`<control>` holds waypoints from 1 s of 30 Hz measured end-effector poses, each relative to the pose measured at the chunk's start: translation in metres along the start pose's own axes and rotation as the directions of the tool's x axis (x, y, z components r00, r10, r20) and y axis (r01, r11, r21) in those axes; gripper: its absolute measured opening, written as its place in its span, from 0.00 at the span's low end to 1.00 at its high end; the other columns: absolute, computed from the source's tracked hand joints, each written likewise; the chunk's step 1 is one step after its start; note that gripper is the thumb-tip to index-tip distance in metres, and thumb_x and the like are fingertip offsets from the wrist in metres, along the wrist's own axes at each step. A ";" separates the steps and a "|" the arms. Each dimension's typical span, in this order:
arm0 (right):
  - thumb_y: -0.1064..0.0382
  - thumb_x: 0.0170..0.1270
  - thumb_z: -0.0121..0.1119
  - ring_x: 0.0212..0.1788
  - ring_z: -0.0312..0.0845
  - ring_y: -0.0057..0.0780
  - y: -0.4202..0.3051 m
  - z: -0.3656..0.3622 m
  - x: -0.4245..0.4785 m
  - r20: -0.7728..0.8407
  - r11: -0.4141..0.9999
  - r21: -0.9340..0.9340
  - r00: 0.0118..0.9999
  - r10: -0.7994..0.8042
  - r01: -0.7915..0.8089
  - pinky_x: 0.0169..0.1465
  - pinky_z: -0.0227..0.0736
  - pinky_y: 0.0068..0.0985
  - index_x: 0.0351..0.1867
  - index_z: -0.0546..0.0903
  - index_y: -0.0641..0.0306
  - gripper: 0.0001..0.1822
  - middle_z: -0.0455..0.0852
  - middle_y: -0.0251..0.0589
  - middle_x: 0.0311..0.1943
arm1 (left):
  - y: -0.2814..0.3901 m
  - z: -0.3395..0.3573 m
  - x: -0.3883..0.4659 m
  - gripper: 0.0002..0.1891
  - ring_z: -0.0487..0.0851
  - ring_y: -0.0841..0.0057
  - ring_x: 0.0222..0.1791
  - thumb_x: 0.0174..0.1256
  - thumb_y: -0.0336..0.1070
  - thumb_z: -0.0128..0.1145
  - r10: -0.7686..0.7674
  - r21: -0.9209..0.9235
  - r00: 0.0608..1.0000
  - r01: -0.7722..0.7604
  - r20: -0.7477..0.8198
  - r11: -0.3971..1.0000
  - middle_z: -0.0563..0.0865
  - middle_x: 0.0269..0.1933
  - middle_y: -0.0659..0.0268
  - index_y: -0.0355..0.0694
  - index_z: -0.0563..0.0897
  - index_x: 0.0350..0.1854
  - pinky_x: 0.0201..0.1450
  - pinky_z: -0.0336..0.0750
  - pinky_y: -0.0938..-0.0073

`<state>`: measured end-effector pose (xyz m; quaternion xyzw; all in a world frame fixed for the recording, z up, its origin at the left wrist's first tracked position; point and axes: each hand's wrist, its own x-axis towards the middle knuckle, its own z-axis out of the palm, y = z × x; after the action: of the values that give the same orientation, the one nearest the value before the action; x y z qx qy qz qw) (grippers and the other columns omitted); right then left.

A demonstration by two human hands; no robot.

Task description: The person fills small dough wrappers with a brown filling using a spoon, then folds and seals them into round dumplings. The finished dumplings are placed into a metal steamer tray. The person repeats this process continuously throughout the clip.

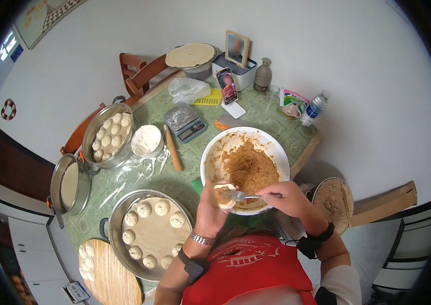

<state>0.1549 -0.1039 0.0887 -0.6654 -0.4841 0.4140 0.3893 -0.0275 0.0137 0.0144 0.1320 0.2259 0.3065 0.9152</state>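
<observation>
My left hand (211,213) cups a round dough wrapper (230,203) with brown filling on it, over the near rim of a white bowl (208,156). In my right hand (286,198) is a metal fork (241,196), its tines resting on the filling in the wrapper. A large mound of minced filling (251,164) lies in the bowl, with smears up the wall. To the left, a steel steamer tray (113,228) holds pleated buns (144,209) set in a ring on a pale liner (158,232).
Small dough pieces (87,259) lie on a wooden board (112,270). Farther back are another steamer of buns (115,129), a flour bowl (146,140), a rolling pin (172,148), a kitchen scale (185,122) and a propped phone (227,85). A water bottle (314,108) stands near the right edge.
</observation>
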 end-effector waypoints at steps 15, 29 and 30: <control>0.64 0.58 0.57 0.31 0.81 0.42 0.005 0.018 0.003 -0.117 0.919 -0.339 0.960 -0.256 0.204 0.34 0.74 0.29 0.38 0.85 0.60 0.09 0.84 0.50 0.28 | -0.003 -0.002 0.006 0.20 0.79 0.70 0.46 0.72 0.50 0.44 0.124 0.106 0.986 -0.111 -0.116 0.988 0.81 0.45 0.61 0.37 0.76 0.47 0.51 0.75 0.67; 0.66 0.52 0.54 0.34 0.80 0.45 0.103 0.013 0.018 -0.170 0.439 -0.885 0.985 0.002 -0.154 0.37 0.75 0.37 0.27 0.85 0.58 0.07 0.82 0.44 0.28 | 0.008 0.011 0.009 0.27 0.78 0.56 0.53 0.72 0.55 0.39 -0.013 -0.081 1.000 0.013 0.003 0.997 0.79 0.52 0.50 0.32 0.71 0.54 0.58 0.74 0.57; 0.65 0.53 0.55 0.34 0.80 0.44 0.098 0.014 0.018 -0.154 0.466 -0.880 0.984 -0.094 -0.094 0.37 0.74 0.37 0.27 0.85 0.59 0.07 0.82 0.44 0.28 | 0.010 0.014 0.007 0.28 0.77 0.55 0.54 0.72 0.55 0.39 -0.020 -0.074 1.000 0.021 0.013 0.997 0.78 0.53 0.49 0.31 0.71 0.54 0.58 0.74 0.57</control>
<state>0.1764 -0.1071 -0.0095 -0.8051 -0.5908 0.0421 0.0317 -0.0206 0.0238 0.0284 0.0974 0.2102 0.3043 0.9240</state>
